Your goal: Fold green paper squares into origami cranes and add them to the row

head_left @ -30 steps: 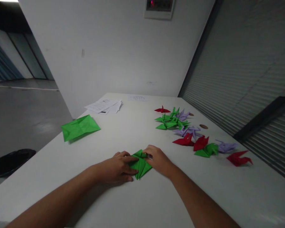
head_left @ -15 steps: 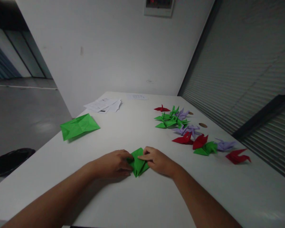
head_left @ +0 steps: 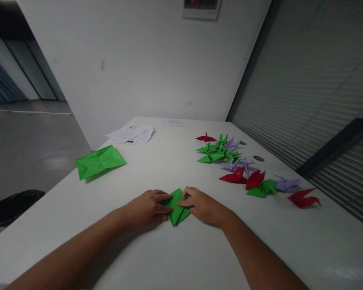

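Observation:
A green sheet of origami paper (head_left: pixel 177 201), folded into a small diamond with a slit toward its near point, lies on the white table (head_left: pixel 169 257) in front of me. My left hand (head_left: pixel 149 206) holds its left side, fingertips pressed onto the top layer. On the right side, my right hand (head_left: pixel 199 203) grips the edge, its index finger pointing across the flap and the other fingers curled. The thumb of my left hand is partly hidden.
Folded paper cranes in green (head_left: pixel 218 155), purple (head_left: pixel 287 184) and red (head_left: pixel 304 198) lie along the right side. Creased green paper (head_left: pixel 101 162) rests at the left edge, with printed sheets (head_left: pixel 131 133) behind it. A black-lined bin (head_left: pixel 13 207) stands below left.
The left fingers have come down flatter onto the paper's left side. The flap beneath now lies flatter, and the right index finger has shifted slightly toward me.

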A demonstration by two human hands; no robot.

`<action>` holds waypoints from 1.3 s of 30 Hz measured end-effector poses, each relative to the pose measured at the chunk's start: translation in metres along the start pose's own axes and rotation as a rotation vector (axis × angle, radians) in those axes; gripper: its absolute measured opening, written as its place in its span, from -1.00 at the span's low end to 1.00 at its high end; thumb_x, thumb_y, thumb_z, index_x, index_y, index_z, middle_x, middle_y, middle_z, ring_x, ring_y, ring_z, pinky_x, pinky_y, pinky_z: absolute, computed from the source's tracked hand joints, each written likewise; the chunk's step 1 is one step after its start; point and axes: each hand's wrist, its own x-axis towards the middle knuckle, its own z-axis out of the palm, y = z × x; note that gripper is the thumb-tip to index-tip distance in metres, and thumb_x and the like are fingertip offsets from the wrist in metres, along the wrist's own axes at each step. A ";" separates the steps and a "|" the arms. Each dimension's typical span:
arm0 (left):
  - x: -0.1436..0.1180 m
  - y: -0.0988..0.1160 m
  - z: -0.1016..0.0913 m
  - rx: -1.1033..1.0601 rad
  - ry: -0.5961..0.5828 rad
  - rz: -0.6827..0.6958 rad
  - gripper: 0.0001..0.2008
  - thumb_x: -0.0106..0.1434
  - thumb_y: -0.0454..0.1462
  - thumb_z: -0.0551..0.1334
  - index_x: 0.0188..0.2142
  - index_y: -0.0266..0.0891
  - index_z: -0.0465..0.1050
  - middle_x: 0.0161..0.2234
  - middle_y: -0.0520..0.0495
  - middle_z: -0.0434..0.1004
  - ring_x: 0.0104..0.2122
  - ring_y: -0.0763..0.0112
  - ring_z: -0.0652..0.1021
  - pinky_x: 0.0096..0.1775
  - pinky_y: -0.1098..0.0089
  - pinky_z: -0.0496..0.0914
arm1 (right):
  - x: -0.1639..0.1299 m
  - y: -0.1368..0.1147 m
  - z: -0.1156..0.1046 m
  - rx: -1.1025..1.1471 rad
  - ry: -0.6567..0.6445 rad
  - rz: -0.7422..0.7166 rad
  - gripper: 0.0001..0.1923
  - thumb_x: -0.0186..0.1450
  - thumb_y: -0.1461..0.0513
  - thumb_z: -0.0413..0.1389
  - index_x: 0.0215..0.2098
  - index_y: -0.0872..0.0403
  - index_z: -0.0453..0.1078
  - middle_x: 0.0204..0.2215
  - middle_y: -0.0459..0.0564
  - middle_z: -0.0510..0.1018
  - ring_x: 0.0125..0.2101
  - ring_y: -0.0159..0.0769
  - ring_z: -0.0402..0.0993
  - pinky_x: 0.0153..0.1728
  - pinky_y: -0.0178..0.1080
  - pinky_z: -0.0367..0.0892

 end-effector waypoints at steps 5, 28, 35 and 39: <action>-0.004 0.001 -0.002 -0.029 -0.029 -0.028 -0.67 0.37 -0.18 0.30 0.11 0.06 0.58 0.27 -0.26 0.40 0.20 -0.14 0.44 0.14 -0.13 0.39 | -0.006 0.004 -0.009 0.000 -0.003 0.046 -0.65 0.30 0.46 0.07 -0.17 0.04 0.64 -0.16 0.03 0.49 -0.16 -0.23 0.42 -0.09 -0.25 0.32; -0.009 0.009 0.003 -0.066 -0.141 -0.147 -0.56 0.34 -0.04 0.30 0.21 0.27 0.45 0.49 -0.15 -0.12 0.36 -0.47 0.11 0.19 -0.41 0.20 | -0.003 0.001 0.000 -0.104 0.046 -0.130 -0.41 0.17 0.50 0.05 0.09 0.06 0.58 0.17 0.12 0.56 0.18 -0.10 0.41 0.28 -0.01 0.23; -0.009 0.007 0.002 -0.044 -0.138 -0.160 -0.58 0.34 -0.05 0.30 0.19 0.30 0.46 0.46 -0.15 -0.06 0.36 -0.46 0.10 0.19 -0.41 0.20 | -0.004 0.010 -0.006 -0.153 0.092 -0.052 -0.49 0.18 0.49 0.05 0.01 0.10 0.62 0.06 0.13 0.62 0.09 -0.12 0.45 0.21 -0.06 0.29; -0.008 0.006 -0.003 0.019 -0.076 -0.189 -0.63 0.34 -0.02 0.29 0.14 0.23 0.53 0.37 -0.19 0.09 0.30 -0.35 0.18 0.18 -0.32 0.25 | -0.005 0.006 -0.007 -0.142 0.115 -0.043 -0.56 0.19 0.48 0.07 -0.07 0.08 0.63 -0.04 0.11 0.65 0.00 -0.14 0.47 0.13 -0.07 0.34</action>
